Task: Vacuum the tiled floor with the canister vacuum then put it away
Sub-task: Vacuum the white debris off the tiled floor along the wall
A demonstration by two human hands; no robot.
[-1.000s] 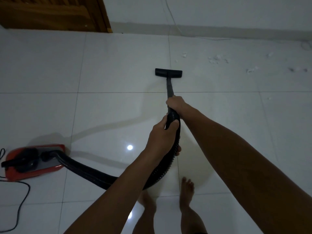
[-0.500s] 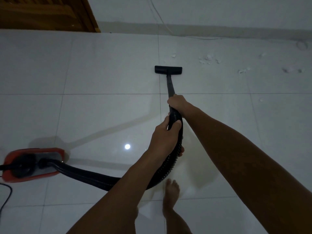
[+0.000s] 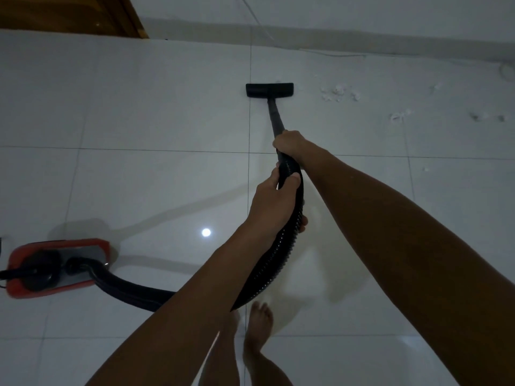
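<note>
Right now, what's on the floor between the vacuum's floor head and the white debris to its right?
Nothing: in the head view only bare tile separates the floor head from the nearest white debris.

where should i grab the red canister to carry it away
By the black handle on top of the red canister, reaching down from above: it lies flat on the tiled floor, and the hose leaves its right end.

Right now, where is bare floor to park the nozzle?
Bare tiles lie left of the floor nozzle, between the wooden door and the red canister. Right of the nozzle, debris scraps litter the floor. The hose and bare feet crowd the near tiles.
</note>
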